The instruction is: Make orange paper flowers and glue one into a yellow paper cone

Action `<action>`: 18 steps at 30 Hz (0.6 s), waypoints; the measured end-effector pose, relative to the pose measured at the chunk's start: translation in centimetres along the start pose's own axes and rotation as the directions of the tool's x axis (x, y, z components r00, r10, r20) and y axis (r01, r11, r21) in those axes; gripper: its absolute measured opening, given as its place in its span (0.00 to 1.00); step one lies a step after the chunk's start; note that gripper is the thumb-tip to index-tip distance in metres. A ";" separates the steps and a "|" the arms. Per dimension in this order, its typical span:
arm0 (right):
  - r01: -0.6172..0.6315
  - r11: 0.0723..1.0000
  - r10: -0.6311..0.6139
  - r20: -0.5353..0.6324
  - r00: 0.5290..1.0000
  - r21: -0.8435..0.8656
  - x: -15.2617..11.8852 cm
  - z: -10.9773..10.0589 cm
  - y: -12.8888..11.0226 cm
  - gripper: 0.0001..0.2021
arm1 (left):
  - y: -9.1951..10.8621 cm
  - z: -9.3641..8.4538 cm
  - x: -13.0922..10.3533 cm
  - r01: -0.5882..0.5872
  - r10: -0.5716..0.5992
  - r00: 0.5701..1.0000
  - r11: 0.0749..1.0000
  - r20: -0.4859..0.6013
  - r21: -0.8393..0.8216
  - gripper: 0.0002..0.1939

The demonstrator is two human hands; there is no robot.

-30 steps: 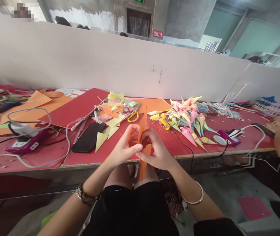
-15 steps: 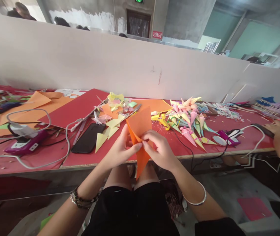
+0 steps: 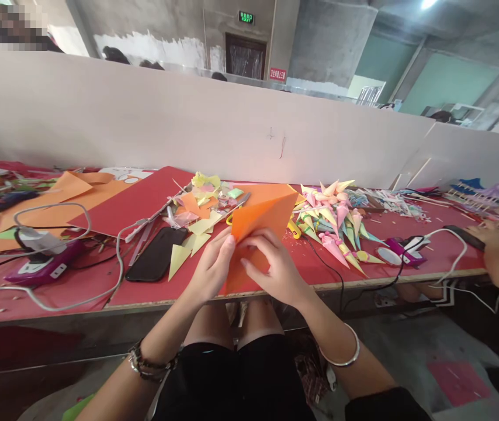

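Observation:
A folded sheet of orange paper (image 3: 264,216) is held above the table's front edge, its upper part bent over into a slanting point toward the upper right. My left hand (image 3: 212,266) grips its left edge, thumb in front. My right hand (image 3: 276,266) curls at the paper's right side, with its thumb apart from the fingers and the fingertips against the sheet. Behind the paper, a yellow glue gun (image 3: 294,228) is mostly hidden. To its right lies a heap of pastel paper cones (image 3: 335,216). Yellow paper pieces (image 3: 180,258) lie left of my hands.
A black phone (image 3: 155,254) lies at left, near a purple power strip (image 3: 39,263) with looping white cables. A red sheet (image 3: 131,202) and orange sheets (image 3: 52,199) lie behind. At far right, a co-worker's hand (image 3: 497,248) rests by another purple power strip (image 3: 407,251).
The orange paper has turned and its top now folds over toward the right. My right thumb has come away from the left one, and my left hand has shifted to the paper's left edge.

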State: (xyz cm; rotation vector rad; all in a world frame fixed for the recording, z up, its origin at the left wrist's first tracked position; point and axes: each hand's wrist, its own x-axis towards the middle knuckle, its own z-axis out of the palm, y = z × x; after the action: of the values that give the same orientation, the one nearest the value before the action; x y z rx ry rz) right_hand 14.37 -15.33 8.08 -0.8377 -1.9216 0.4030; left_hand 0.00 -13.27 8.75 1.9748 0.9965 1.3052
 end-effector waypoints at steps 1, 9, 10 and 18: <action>0.003 1.000 -0.003 -0.016 1.000 0.002 0.1 0.0 0.0 0.12 | 0.0 -0.1 0.2 -0.010 0.010 1.000 1.000 0.016 0.011 0.22; -0.023 0.996 0.033 -0.129 0.991 0.081 0.7 0.6 0.5 0.20 | -0.2 0.2 0.4 0.012 -0.006 0.988 0.999 -0.156 0.040 0.22; -0.020 0.996 0.031 -0.141 0.990 0.082 0.8 0.6 0.6 0.21 | -0.2 0.3 0.4 -0.024 0.030 0.990 0.999 -0.138 0.048 0.21; 0.008 1.000 -0.007 -0.153 0.988 0.005 1.4 -0.6 0.9 0.23 | 0.8 -0.4 1.5 -0.155 0.146 0.988 0.963 0.056 0.220 0.17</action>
State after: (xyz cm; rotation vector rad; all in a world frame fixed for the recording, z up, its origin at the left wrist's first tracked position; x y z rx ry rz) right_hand 14.80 -13.77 8.68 -0.8330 -1.7801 0.3298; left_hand 0.26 -12.47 10.26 2.2770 1.0298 1.2751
